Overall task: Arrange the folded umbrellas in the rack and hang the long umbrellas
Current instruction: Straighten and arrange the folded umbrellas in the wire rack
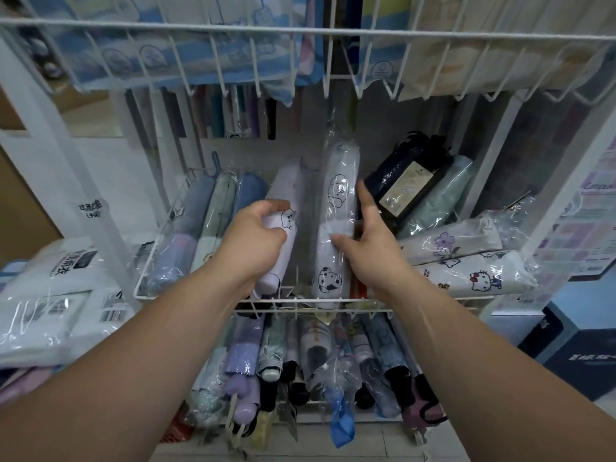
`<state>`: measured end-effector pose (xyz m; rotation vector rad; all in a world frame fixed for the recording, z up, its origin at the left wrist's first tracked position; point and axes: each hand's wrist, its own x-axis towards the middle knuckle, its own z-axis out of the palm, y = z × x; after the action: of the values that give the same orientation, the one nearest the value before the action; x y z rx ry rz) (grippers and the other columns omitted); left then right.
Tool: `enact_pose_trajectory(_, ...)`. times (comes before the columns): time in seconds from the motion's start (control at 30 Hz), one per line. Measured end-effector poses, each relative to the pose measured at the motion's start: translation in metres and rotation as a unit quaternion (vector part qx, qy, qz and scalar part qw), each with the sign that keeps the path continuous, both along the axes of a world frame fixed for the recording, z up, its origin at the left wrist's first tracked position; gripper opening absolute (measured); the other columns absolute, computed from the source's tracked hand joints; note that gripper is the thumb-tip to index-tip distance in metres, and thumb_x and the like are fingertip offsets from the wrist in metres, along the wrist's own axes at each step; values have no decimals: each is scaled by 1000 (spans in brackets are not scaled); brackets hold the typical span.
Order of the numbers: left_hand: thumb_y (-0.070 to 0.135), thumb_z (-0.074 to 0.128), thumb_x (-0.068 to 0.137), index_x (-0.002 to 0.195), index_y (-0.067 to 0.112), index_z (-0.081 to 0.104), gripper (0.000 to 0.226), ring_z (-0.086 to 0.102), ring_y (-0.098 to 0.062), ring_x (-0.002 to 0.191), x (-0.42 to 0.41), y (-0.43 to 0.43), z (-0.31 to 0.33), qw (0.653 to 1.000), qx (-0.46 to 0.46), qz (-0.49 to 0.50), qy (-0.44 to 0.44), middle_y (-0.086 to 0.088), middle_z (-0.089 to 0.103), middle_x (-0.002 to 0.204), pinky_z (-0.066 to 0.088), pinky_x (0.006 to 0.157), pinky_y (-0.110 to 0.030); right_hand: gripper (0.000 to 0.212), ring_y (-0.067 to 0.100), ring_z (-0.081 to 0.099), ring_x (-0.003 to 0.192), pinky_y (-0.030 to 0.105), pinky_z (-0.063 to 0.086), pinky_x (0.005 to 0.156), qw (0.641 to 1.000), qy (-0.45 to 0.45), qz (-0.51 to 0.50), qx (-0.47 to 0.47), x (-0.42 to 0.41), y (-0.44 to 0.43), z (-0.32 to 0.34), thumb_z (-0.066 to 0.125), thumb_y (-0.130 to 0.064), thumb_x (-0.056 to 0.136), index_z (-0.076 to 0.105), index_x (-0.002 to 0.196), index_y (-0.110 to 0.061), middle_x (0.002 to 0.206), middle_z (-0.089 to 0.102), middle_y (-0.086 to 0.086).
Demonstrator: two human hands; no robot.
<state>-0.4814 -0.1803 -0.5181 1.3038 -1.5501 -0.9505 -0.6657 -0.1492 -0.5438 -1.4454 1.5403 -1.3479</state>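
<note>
On the middle shelf (310, 300): your left hand (253, 238) grips one white umbrella (283, 225) (squaring it lengthwise, apparently); your right hand (370, 241), fingers spread, steadies the wrapped umbrella (336, 208) alongside.

Soft, even indoor light falls from above, cool and a little dim, with hardly any hard shadow. Glare flashes off the clear plastic sleeves around the folded umbrellas (338, 208) at the centre. The white wire basket rim (300, 34) across the top bows with wide-angle distortion. Both forearms smear at the lower edges, and the upper corners look hazy and soft.
</note>
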Motion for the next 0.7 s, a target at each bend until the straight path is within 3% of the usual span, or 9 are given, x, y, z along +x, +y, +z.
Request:
enact_pose_trajectory(0.1,7,57,90,131,36,63,50,60,-21,117,11,-2,-8,999,10,32,-40,-1,59,135,51,101,-35,90,13,68,107,42,57,96,1000,-10,-17,1,-5,-5,3,64,-9,94,10,156,-47,131,65,-8)
enact_pose_trajectory(0.27,16,59,97,141,25,56,45,54,-22,129,-2,-15,-16,989,6,8,-145,-2,54,147,40,97,-21,89,13,66,114,46,54,101,999,-15,-29,6,-6,-10,-8,66,-10,90,16,154,-47,134,64,-6)
enact_pose_trajectory(0.43,9,57,92,134,16,60,42,61,-31,119,-29,-27,-21,945,-9,-12,-328,-13,64,131,46,85,-27,89,10,64,116,42,54,101,999,-21,-36,-9,-4,-9,-13,65,-7,92,16,156,-43,136,62,-6)
enact_pose_trajectory(0.53,19,66,87,124,17,65,36,63,-32,113,-34,-29,-22,885,-37,-58,-461,-14,63,125,51,84,-31,88,8,64,115,39,52,103,999,-18,-46,-10,-3,-9,-13,64,-5,91,17,157,-40,134,63,-7)
enact_pose_trajectory(0.6,32,70,87,126,22,65,41,61,-32,113,-30,-27,-20,828,-80,-85,-549,-13,62,125,50,88,-36,88,7,64,113,36,53,102,999,-14,-45,-5,-3,-9,-12,63,-5,92,16,157,-40,133,63,-8)
enact_pose_trajectory(0.7,60,61,86,128,37,63,48,47,-34,124,-17,-21,-16,736,-185,-70,-648,-6,58,128,39,96,-44,88,7,65,111,34,55,99,999,-2,-37,3,-2,-8,-8,62,-5,92,16,157,-41,135,63,-8)
